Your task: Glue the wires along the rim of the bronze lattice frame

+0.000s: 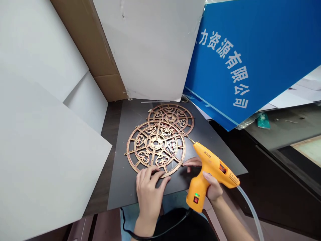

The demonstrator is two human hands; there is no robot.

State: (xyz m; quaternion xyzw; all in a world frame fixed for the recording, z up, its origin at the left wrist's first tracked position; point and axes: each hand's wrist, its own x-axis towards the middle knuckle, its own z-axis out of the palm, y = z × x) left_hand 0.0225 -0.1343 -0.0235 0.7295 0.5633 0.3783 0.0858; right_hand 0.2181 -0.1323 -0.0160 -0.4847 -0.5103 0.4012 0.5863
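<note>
An orange hot glue gun (210, 164) is gripped in my right hand (214, 190), its thin nozzle pointing up and left at the rim of the discs. Its red switch and a green light show on the handle. A round copper-coloured openwork disc (150, 144) lies flat in front of me, with fine reddish wires along its ribs. My left hand (148, 185) has its curled fingers and thumb at the disc's near rim, holding it. A similar disc (173, 117) lies behind, partly covered by the front one.
Both discs lie on a dark board (120, 180). White panels (150, 47) and cardboard (100, 63) stand at the back and left. A blue sign (263, 50) leans at right. A black cord (173, 227) and clear tube (250, 207) trail from the glue gun.
</note>
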